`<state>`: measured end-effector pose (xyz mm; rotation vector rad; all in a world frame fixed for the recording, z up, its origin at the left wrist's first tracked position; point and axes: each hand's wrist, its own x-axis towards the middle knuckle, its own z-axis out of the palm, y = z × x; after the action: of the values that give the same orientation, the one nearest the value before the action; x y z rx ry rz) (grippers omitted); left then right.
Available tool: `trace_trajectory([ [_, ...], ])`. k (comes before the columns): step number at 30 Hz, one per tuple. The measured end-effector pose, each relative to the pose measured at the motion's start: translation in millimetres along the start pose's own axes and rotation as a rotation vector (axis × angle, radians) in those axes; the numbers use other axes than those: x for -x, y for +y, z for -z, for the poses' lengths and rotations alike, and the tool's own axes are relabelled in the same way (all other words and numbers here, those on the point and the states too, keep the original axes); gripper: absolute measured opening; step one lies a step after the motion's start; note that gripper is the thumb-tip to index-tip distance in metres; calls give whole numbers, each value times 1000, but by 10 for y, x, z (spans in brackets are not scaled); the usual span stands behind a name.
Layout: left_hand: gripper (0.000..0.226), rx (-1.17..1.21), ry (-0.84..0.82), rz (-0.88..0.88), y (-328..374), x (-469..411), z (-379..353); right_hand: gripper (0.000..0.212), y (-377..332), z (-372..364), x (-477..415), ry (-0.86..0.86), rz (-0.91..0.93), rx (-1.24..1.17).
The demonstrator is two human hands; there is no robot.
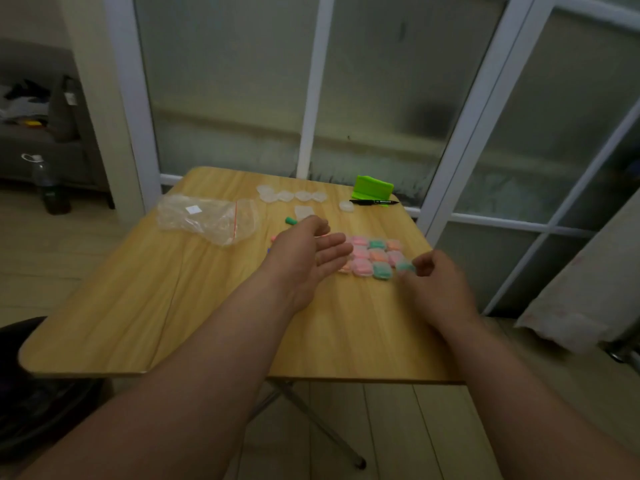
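A block of small pink, orange and green plastic cases (372,257) lies in rows on the wooden table (194,306). My left hand (308,252) hovers at the block's left side, palm turned right, fingers straight and holding nothing. My right hand (433,282) is blurred at the block's right end, and its curled fingertips pinch a green case (404,266) at the lower right corner. Several clear empty cases (291,195) lie in a row at the table's far side, with one more (347,206) beside the pen.
A crumpled clear zip bag (207,218) lies at the left. A green stand (372,188) and a black pen (374,201) sit at the far right edge. A small green piece (291,221) lies beyond my left hand. Glass doors stand behind the table.
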<state>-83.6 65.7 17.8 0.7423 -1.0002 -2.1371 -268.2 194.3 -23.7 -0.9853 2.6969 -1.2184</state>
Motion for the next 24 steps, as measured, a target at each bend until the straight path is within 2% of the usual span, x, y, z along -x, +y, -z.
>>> trace_trajectory([
  [15,17,8,32,2,51,-40,73,19,31,-108,-37,22,41,109],
  [24,18,28,62,-18,180,-7,160,23,9,-81,27,24,24,31],
])
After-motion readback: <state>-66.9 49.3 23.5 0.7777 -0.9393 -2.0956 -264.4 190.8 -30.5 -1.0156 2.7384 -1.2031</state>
